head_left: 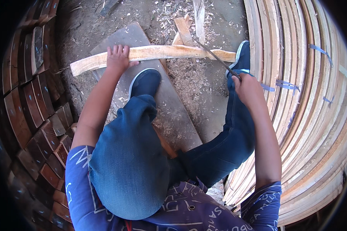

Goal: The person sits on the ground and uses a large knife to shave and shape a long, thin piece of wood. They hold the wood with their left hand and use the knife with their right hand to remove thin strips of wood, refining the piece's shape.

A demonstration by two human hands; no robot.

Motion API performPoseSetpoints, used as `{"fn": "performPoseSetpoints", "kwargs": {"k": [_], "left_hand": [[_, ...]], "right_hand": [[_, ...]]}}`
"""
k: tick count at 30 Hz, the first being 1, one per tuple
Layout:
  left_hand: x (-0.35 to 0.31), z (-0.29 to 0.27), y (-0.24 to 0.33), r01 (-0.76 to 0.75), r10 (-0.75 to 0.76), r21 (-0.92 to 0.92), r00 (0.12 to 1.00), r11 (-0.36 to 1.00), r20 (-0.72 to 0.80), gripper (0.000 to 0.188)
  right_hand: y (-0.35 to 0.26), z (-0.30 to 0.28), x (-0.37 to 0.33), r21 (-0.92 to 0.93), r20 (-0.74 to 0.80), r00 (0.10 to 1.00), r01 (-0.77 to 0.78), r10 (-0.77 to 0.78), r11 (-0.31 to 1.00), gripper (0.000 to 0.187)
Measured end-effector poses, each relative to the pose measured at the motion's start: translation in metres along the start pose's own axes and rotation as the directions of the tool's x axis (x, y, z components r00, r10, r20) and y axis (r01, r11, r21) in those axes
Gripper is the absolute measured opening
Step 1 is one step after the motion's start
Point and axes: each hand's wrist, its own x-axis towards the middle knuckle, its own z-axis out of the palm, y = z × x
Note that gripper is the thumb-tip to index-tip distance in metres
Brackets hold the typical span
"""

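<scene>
A long pale wooden slat (154, 52) lies crosswise in front of me, over a flat grey-brown board (137, 36) on the ground. My left hand (118, 57) grips its left part, fingers over the far side and thumb along the near edge. My right hand (245, 86) is closed around the handle of a long, thin, dark-bladed knife (216, 56). The blade points away to the upper left and passes over the slat's right part; whether it touches the wood I cannot tell. The slat's right end reaches my right shoe (243, 56).
Stacked pale slats (293, 127), some tied with bluish strips (287, 84), fill the right side. Dark reddish-brown wood blocks (38, 100) are piled at the left. Wood shavings (191, 82) cover the ground, with short wood pieces (183, 30) beyond the slat. My left shoe (145, 81) stands on the board.
</scene>
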Motion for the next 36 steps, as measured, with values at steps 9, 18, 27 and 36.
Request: {"fn": "performPoseSetpoints", "kwargs": {"k": [9,18,27,36], "left_hand": [[0.005,0.002,0.013,-0.038,0.038,-0.006,0.998,0.999,-0.048,0.081],[0.001,-0.001,0.009,-0.02,0.021,-0.01,1.0,1.0,0.014,0.082],[0.001,-0.002,0.001,-0.015,0.015,0.004,0.999,1.0,0.051,0.084],[-0.001,0.007,0.009,-0.038,0.038,0.003,0.999,0.999,-0.024,0.083]], "right_hand": [[0.029,0.035,-0.012,-0.071,-0.112,0.992,0.043,-0.051,0.997,0.028],[0.013,0.042,-0.018,-0.068,-0.09,0.995,0.043,-0.049,0.997,0.028],[0.003,-0.004,-0.001,0.384,-0.264,0.961,0.029,0.079,0.923,0.034],[0.01,0.046,0.012,0.821,0.428,0.861,-0.497,0.273,0.281,0.034]]}}
